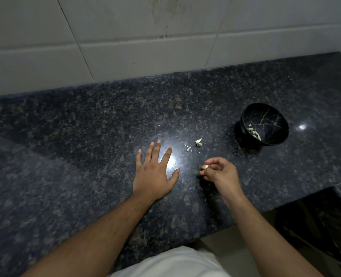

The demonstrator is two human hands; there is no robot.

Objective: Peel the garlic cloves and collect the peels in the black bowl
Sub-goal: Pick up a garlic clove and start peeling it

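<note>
White tiled wall (125,47) behind, dark speckled granite desk (65,136) below it. Left hand (153,172) lies flat on the desk, fingers straight and spread wide, well left of the black bowl (265,124). Right hand (221,172), nearer the viewer than the bowl and to its left, has fingers curled, pinching a small garlic clove (205,167). Bowl sits tilted toward the viewer, gold crack-like lines inside, pale garlic bits (254,132) in its lower part; peels or cloves, cannot tell. Loose peel scraps (198,142) on the desk left of the bowl, between it and the left hand.
</note>
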